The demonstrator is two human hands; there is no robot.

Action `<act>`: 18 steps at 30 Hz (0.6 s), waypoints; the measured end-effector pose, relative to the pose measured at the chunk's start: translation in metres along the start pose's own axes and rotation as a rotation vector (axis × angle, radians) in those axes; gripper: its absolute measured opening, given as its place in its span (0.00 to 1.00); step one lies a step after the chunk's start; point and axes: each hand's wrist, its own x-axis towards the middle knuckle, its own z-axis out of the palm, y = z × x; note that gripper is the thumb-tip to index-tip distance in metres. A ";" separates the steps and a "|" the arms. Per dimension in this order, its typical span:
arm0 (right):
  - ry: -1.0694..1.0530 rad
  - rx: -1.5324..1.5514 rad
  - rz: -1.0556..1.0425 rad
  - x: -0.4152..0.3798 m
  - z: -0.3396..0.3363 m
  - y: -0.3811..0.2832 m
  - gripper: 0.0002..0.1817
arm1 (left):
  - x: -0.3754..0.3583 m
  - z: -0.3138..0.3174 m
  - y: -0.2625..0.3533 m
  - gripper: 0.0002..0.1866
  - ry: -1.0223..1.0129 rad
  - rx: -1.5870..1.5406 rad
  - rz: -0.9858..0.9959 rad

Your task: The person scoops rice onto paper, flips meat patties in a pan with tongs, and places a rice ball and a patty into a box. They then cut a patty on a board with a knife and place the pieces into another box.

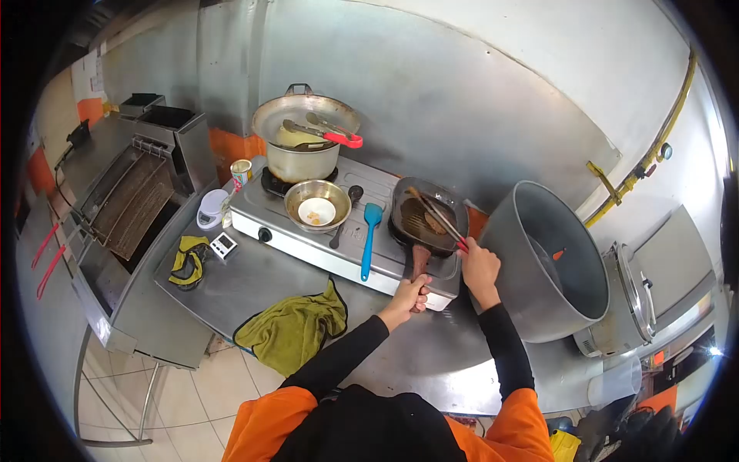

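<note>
With my left hand [409,299] I grip the brown handle [419,262] of a dark square grill pan [402,199] on the right side of the stove. My right hand [481,271] is closed around red-handled tongs [440,209], which reach into the pan from its right. At the tongs lies a browned piece of food [435,224], like a meat patty, on the ridged surface. Left of the pan, a blue spatula [369,240] rests across the stove's front edge.
On the stove [254,214] stand a lidded pot [302,165] with tongs on top and a metal bowl [291,202] holding a small white bowl. A large grey pot [500,239] flanks my right arm. A green cloth [296,331] hangs over the table's front edge. A fryer [192,158] stands left.
</note>
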 end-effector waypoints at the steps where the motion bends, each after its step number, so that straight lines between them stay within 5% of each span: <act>1: -0.007 -0.110 -0.078 0.003 0.001 -0.002 0.13 | 0.000 0.000 0.000 0.10 -0.003 0.003 -0.002; 18: -0.030 -0.268 -0.138 -0.005 -0.005 -0.011 0.22 | -0.003 0.002 0.002 0.09 0.017 0.019 -0.026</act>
